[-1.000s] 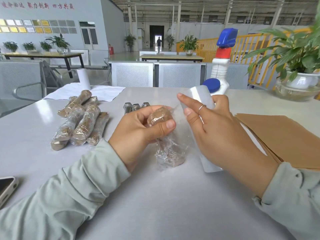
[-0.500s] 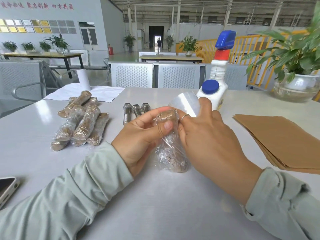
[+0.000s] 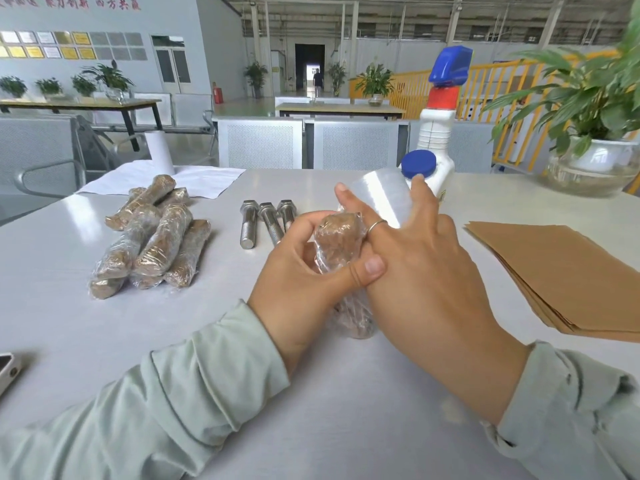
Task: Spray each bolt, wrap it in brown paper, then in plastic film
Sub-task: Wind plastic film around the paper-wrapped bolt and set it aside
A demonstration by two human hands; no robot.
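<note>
My left hand (image 3: pixel 298 268) grips a bolt wrapped in brown paper and partly in clear film (image 3: pixel 337 242), standing tilted with its lower end on the table. My right hand (image 3: pixel 422 268) holds the roll of plastic film (image 3: pixel 381 195) just behind and right of the bolt, fingers spread around it. Three bare steel bolts (image 3: pixel 268 221) lie side by side behind my left hand. A pile of several finished wrapped bolts (image 3: pixel 156 237) lies at the left. A stack of brown paper sheets (image 3: pixel 568 275) lies at the right. The white spray bottle (image 3: pixel 436 133) with a blue trigger stands behind the roll.
A white cloth (image 3: pixel 194 180) and a white paper roll (image 3: pixel 159 150) are at the far left of the grey table (image 3: pixel 329 393). A potted plant in a glass bowl (image 3: pixel 595 157) stands at the far right. A phone corner (image 3: pixel 7 368) shows at the left edge.
My right hand has carried the film roll from the right side around behind the bolt, close against my left hand. My left hand keeps its hold on the bolt.
</note>
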